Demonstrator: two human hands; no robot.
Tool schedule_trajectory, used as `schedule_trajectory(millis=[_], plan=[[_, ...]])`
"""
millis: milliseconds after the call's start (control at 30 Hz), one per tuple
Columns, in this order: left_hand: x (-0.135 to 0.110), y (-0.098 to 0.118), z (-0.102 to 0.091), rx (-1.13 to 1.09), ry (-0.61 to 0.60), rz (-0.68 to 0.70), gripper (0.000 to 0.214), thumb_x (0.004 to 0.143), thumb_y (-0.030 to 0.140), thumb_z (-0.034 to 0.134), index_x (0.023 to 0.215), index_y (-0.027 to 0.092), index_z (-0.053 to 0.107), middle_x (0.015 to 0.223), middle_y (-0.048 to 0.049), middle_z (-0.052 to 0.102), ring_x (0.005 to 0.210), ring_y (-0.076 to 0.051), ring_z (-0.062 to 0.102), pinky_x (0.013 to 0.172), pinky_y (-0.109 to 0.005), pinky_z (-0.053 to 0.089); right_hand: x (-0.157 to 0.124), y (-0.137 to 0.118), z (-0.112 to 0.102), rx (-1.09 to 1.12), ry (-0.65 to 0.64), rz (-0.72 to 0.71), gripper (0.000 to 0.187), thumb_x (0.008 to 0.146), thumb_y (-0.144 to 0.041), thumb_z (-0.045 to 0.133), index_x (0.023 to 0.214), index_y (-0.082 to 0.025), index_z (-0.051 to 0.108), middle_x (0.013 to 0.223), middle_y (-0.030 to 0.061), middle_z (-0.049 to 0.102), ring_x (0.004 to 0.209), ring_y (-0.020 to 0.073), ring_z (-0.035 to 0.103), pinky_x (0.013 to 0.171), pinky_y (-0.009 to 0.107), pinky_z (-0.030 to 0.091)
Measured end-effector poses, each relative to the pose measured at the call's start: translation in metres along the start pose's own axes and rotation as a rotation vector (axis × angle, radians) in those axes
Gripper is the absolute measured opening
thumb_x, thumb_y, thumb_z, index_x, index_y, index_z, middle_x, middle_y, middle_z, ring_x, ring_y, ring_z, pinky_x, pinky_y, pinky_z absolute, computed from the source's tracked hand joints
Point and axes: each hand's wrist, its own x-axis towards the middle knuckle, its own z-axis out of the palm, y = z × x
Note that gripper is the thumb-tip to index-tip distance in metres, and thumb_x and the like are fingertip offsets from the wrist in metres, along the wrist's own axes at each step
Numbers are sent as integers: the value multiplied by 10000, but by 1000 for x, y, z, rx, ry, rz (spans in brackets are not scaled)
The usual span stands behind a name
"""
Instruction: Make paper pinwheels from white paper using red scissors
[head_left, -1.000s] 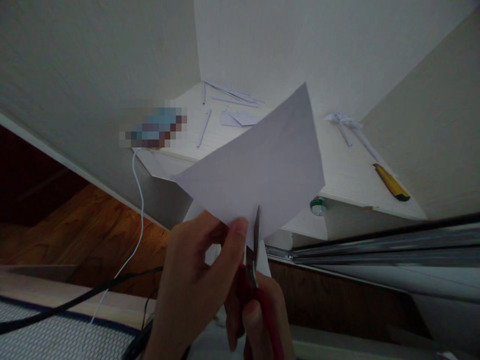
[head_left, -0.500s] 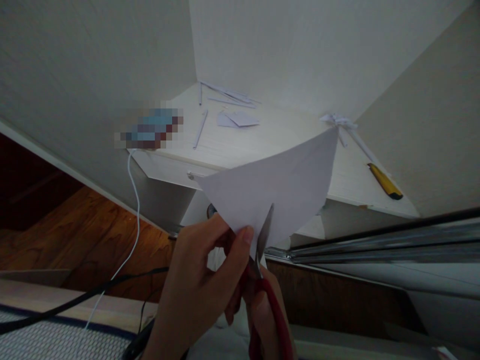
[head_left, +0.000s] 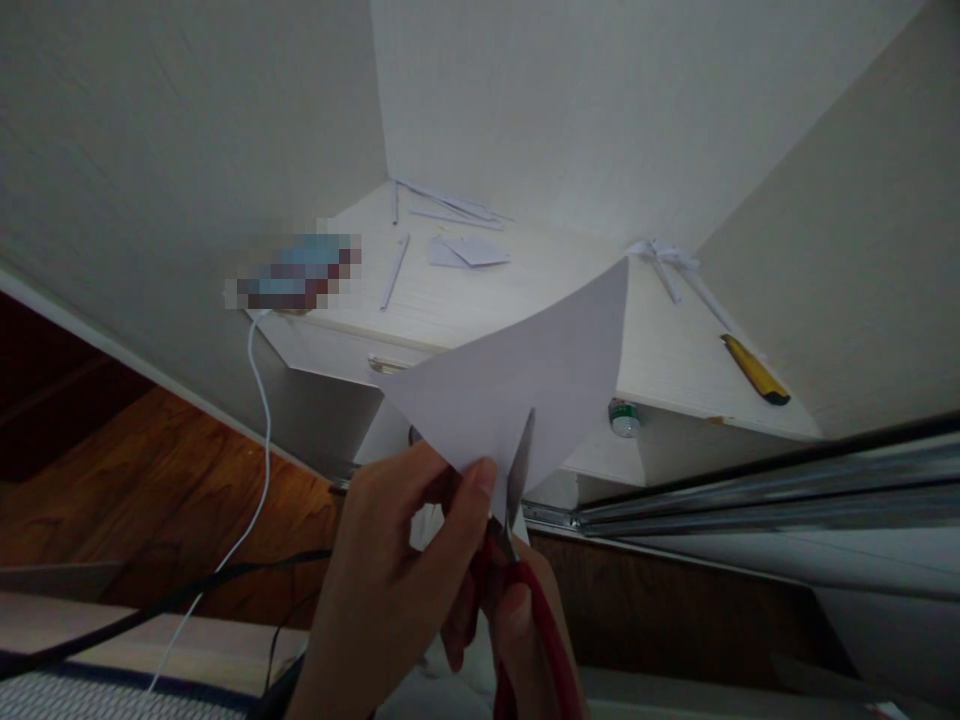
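My left hand [head_left: 409, 550] pinches the near edge of a white sheet of paper [head_left: 517, 370] between thumb and fingers. The sheet is held in the air in front of the shelf, its far edge curving. In my right hand [head_left: 525, 620] is a pair of scissors [head_left: 553, 640] with red handles, my fingers in the loops. One steel blade lies over the paper's upper face and points away from me; the other blade is hidden beneath the sheet. The two hands are close together, the scissors just right of my left thumb.
On the white shelf [head_left: 555, 260] lie thin rolled paper sticks [head_left: 394, 272], folded paper pieces [head_left: 469, 251], crumpled paper strips [head_left: 664, 255] and a yellow box cutter [head_left: 755, 370]. A blurred-out device [head_left: 300, 270] with a white cable [head_left: 266, 440] sits left. Metal rails [head_left: 750, 490] run right.
The paper and both hands have shifted slightly left in view, and the paper's right side has swung inward. A green-and-white round item now shows under the shelf. Both grips stay the same.
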Motion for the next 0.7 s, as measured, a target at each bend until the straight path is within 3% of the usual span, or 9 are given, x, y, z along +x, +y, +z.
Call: schedule_trajectory(millis=[267,433,600,700], plan=[[-3,1,1,14,3,-13,351,858,235,535,511,230,479,454,62,534,425,-106,503,436,-245,368,-6,1,4,-29,89,17,645,735,-827,454,583,-203,512,462,-49,362,414,84,304,399,237,227],[-1,1,2,23,24,0,371,860,275,543,499,231,469,524,35,599,531,-131,580,466,-255,389,-11,-3,3,-59,147,95,635,720,-826,485,690,-200,586,516,-41,392,441,88,329,401,216,258],[-1,2,1,20,23,16,360,844,226,545,496,232,456,502,45,578,510,-123,566,480,-248,404,-8,-6,2,-18,34,128,682,660,-877,482,621,-199,546,455,-52,357,394,79,328,365,209,234],[-2,1,1,1,20,12,355,843,258,555,498,231,478,515,35,593,519,-127,576,451,-236,399,-7,-2,4,-37,110,99,681,671,-864,491,632,-190,586,445,-60,344,371,69,310,356,207,235]])
